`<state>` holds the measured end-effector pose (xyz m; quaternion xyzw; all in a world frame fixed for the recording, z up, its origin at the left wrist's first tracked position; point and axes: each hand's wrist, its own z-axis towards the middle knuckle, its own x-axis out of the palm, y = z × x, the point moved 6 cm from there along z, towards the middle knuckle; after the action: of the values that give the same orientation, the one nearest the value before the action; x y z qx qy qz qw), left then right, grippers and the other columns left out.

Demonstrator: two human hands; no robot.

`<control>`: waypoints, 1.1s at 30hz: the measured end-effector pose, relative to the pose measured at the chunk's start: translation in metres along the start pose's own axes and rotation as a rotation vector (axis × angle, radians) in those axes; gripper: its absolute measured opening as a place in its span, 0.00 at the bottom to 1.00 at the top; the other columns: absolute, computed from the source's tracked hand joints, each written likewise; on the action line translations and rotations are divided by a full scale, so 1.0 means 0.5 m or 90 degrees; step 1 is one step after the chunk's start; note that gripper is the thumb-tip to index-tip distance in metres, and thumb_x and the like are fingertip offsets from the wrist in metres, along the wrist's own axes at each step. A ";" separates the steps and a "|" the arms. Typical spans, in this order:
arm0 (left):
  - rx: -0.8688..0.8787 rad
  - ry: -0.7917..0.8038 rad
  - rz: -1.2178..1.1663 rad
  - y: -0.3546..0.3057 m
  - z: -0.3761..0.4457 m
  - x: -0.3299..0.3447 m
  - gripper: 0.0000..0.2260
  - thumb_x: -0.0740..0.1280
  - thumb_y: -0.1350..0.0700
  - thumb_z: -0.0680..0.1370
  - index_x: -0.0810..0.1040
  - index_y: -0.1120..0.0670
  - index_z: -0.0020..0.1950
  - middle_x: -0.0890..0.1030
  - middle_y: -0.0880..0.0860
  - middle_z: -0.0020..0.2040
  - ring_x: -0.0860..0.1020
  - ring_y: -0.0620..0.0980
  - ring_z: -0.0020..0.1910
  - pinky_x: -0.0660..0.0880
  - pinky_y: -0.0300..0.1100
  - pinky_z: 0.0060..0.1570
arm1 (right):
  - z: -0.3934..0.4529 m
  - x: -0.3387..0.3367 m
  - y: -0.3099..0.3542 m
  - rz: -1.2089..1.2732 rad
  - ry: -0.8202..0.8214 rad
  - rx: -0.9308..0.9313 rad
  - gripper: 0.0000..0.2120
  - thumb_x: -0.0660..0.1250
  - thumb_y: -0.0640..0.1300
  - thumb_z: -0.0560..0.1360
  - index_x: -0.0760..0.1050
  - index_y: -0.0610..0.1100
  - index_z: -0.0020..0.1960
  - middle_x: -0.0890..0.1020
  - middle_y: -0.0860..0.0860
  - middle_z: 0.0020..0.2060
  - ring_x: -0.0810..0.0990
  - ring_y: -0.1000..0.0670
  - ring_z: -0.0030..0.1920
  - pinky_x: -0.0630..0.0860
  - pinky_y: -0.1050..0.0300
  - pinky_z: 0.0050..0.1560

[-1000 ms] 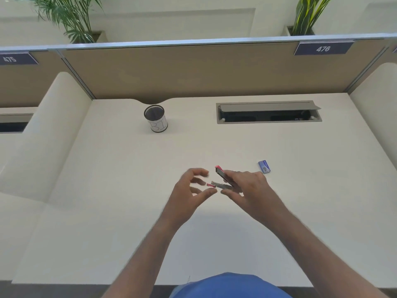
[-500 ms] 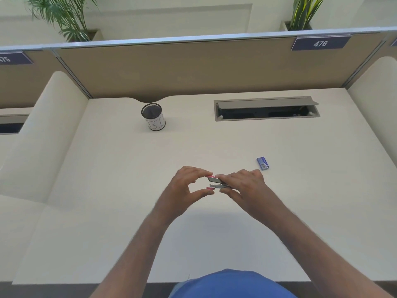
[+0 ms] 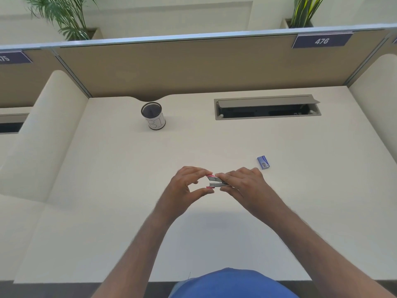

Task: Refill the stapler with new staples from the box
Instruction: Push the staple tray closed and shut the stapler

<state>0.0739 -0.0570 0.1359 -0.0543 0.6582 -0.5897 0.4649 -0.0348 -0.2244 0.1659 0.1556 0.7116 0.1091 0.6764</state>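
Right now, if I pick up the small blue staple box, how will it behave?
The staple box is small and flat-sided, so it probably will not roll. It looks like thin card, so a hard squeeze may dent it. Lying apart from both hands on the smooth desk, it may slide if pushed.

I'm at a pale cream desk (image 3: 107,190), its top smooth and running back to the tan partition. Standing upright toward the far left is a black mesh cup (image 3: 153,116) with a white label, and off to the far right a grey cable tray (image 3: 267,107) is set into the surface, lid propped open. Nearer me on the right lies a small blue staple box (image 3: 263,162), flat on the top.
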 end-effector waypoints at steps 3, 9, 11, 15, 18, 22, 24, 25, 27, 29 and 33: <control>-0.006 -0.002 -0.010 0.004 0.000 0.001 0.18 0.82 0.54 0.77 0.87 0.49 0.67 0.85 0.38 0.62 0.78 0.48 0.66 0.79 0.37 0.56 | 0.001 -0.001 0.003 0.011 0.016 -0.012 0.20 0.62 0.52 0.88 0.73 0.54 0.79 0.84 0.58 0.66 0.79 0.47 0.63 0.71 0.50 0.62; -0.011 -0.012 -0.015 0.003 -0.002 0.003 0.17 0.82 0.54 0.78 0.87 0.49 0.67 0.86 0.41 0.62 0.82 0.50 0.62 0.81 0.43 0.57 | 0.002 -0.008 0.007 0.068 0.004 -0.030 0.20 0.67 0.46 0.86 0.76 0.48 0.77 0.86 0.53 0.63 0.79 0.44 0.59 0.73 0.57 0.60; -0.009 -0.010 -0.025 0.004 -0.003 0.005 0.17 0.82 0.55 0.78 0.87 0.49 0.66 0.86 0.41 0.61 0.83 0.50 0.59 0.81 0.45 0.56 | 0.003 -0.009 0.008 0.074 0.000 -0.034 0.19 0.68 0.45 0.86 0.76 0.46 0.77 0.86 0.52 0.63 0.79 0.44 0.60 0.73 0.57 0.60; -0.014 -0.002 -0.033 0.008 -0.003 0.004 0.16 0.81 0.55 0.79 0.87 0.49 0.66 0.86 0.41 0.61 0.83 0.51 0.57 0.81 0.46 0.56 | 0.005 -0.008 0.007 0.078 -0.011 -0.042 0.18 0.69 0.43 0.85 0.78 0.44 0.75 0.87 0.50 0.61 0.81 0.42 0.59 0.70 0.60 0.58; -0.010 -0.001 -0.038 0.007 -0.003 0.007 0.16 0.81 0.55 0.79 0.87 0.49 0.66 0.86 0.40 0.61 0.84 0.50 0.59 0.81 0.45 0.57 | 0.006 -0.009 0.007 0.080 -0.018 -0.047 0.18 0.69 0.43 0.85 0.78 0.43 0.74 0.88 0.49 0.61 0.81 0.42 0.58 0.71 0.59 0.58; -0.018 -0.004 -0.039 0.011 -0.004 0.007 0.16 0.81 0.56 0.79 0.87 0.49 0.66 0.86 0.41 0.62 0.84 0.50 0.60 0.81 0.47 0.57 | 0.005 -0.010 0.007 0.092 -0.023 -0.053 0.18 0.69 0.43 0.85 0.78 0.44 0.75 0.88 0.50 0.60 0.81 0.42 0.58 0.76 0.55 0.58; -0.019 -0.005 -0.037 0.011 -0.005 0.009 0.15 0.81 0.55 0.79 0.87 0.49 0.66 0.86 0.41 0.62 0.84 0.49 0.59 0.81 0.48 0.56 | 0.005 -0.010 0.005 0.094 -0.022 -0.052 0.19 0.69 0.43 0.85 0.78 0.44 0.75 0.88 0.50 0.61 0.81 0.42 0.58 0.77 0.53 0.59; -0.017 -0.008 -0.035 0.010 -0.005 0.009 0.15 0.81 0.56 0.79 0.87 0.50 0.65 0.86 0.41 0.61 0.84 0.49 0.58 0.81 0.48 0.56 | 0.005 -0.010 0.005 0.095 -0.022 -0.053 0.19 0.69 0.43 0.85 0.78 0.44 0.75 0.87 0.50 0.61 0.81 0.43 0.58 0.77 0.54 0.59; -0.019 -0.017 -0.035 0.012 -0.005 0.009 0.13 0.80 0.56 0.80 0.88 0.51 0.64 0.87 0.42 0.60 0.84 0.49 0.58 0.81 0.50 0.55 | 0.005 -0.010 0.006 0.096 -0.024 -0.056 0.19 0.68 0.44 0.85 0.78 0.45 0.75 0.88 0.51 0.60 0.81 0.43 0.58 0.76 0.55 0.58; -0.028 -0.018 -0.033 0.015 -0.004 0.006 0.12 0.80 0.55 0.80 0.89 0.50 0.63 0.88 0.42 0.59 0.84 0.49 0.59 0.81 0.50 0.55 | 0.004 -0.010 0.008 0.098 -0.023 -0.057 0.18 0.68 0.44 0.86 0.78 0.46 0.75 0.88 0.51 0.60 0.81 0.44 0.57 0.75 0.57 0.58; -0.021 -0.015 -0.025 0.012 0.001 0.006 0.16 0.82 0.56 0.78 0.88 0.51 0.65 0.87 0.43 0.60 0.84 0.50 0.58 0.81 0.45 0.54 | 0.003 -0.003 0.001 0.115 -0.009 -0.040 0.19 0.67 0.44 0.86 0.77 0.46 0.76 0.87 0.51 0.59 0.79 0.44 0.59 0.75 0.56 0.58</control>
<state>0.0753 -0.0574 0.1291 -0.0820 0.6608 -0.5873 0.4600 -0.0331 -0.2248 0.1675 0.1986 0.6863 0.1904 0.6733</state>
